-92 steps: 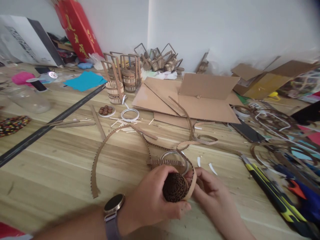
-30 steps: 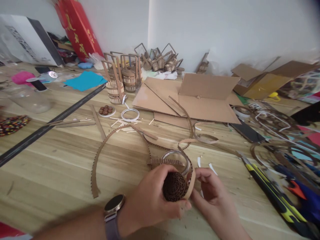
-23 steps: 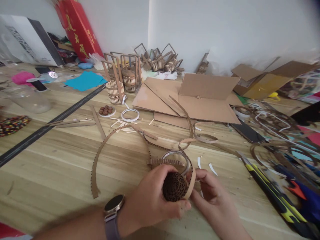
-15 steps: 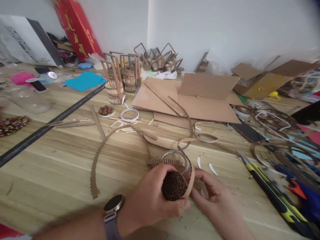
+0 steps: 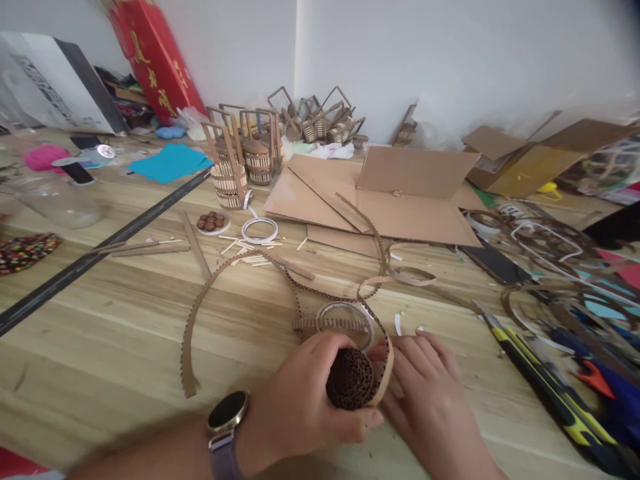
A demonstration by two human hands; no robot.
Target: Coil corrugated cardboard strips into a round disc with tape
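My left hand, with a watch on its wrist, is wrapped round a tight roll of corrugated cardboard. The roll's coiled end faces me. From its right side a loose cardboard strip loops up and away over the table. My right hand is at that strip, its fingers bent in against the strip and the roll's right side; the fingertips are partly hidden. Just beyond the roll lies a ring of tape, crossed by a short corrugated strip.
Curved cardboard strips spread over the wooden table. Yellow-black cutters lie at right, near tangled strips. Ahead are flat cardboard, small stick baskets, another tape ring, short sticks and a dish of brown balls.
My right hand has turned over, with its back now upward and its fingers nearer the roll. The roll in my left hand has shifted slightly toward me.
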